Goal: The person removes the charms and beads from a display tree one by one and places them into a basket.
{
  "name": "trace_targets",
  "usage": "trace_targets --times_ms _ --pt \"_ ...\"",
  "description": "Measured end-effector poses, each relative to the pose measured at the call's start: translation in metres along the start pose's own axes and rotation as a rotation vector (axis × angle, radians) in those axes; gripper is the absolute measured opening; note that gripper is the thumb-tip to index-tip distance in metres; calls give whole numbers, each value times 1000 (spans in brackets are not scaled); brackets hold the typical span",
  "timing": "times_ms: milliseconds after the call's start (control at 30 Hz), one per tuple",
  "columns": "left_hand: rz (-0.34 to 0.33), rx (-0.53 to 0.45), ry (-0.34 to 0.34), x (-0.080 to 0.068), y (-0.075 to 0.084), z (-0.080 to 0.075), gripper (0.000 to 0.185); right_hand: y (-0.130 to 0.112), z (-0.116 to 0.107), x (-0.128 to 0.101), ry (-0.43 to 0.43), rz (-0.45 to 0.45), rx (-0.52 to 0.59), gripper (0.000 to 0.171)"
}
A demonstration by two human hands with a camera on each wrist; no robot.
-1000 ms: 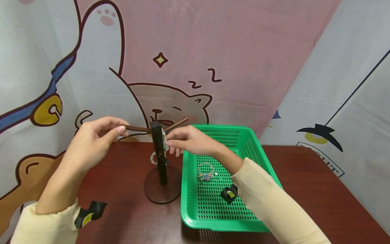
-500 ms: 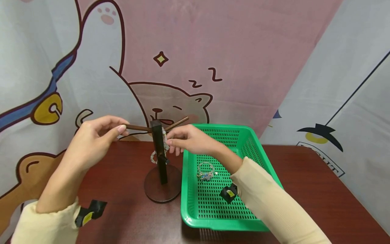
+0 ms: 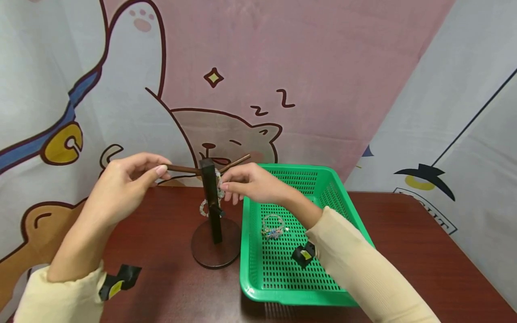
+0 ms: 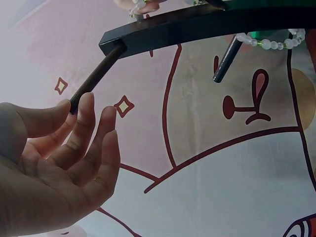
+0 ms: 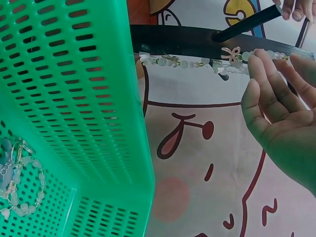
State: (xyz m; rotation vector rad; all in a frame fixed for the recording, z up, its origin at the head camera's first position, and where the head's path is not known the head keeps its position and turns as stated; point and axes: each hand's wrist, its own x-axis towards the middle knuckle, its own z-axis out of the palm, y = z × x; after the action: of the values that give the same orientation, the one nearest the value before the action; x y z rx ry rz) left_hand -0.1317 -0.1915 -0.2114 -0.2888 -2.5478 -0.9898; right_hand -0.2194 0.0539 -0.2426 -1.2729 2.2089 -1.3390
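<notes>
A dark wooden jewelry stand (image 3: 211,197) rises upright from its round base, with pegs sticking out from the post. My left hand (image 3: 125,184) pinches the tip of the upper left peg (image 4: 96,76) between thumb and fingers. At the right side of the post, my right hand (image 3: 258,184) pinches a pale beaded bracelet (image 5: 245,57) near the post's top; part of it is hidden behind the fingers. Lower down, another beaded bracelet (image 3: 203,208) hangs at the stand, its loop showing left of the post.
Right beside the stand is a green plastic basket (image 3: 252,287), under my right forearm. Inside lies a beaded bracelet (image 3: 273,220) with charms. The reddish-brown table (image 3: 161,251) meets a printed cartoon cloth (image 3: 323,89) at the back.
Almost nothing moves. Both hands keep their places at the peg and the bracelet; the right fingers shift only slightly.
</notes>
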Motion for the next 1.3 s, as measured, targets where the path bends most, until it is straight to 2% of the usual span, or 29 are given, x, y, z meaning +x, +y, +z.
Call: trace_targets --times_ms 500,1300 --pt "7 1 2 0 1 0 21 -2 -12 -4 62 -20 8 14" --pt "23 -3 1 -1 1 1 19 2 -42 -28 150 43 10 14"
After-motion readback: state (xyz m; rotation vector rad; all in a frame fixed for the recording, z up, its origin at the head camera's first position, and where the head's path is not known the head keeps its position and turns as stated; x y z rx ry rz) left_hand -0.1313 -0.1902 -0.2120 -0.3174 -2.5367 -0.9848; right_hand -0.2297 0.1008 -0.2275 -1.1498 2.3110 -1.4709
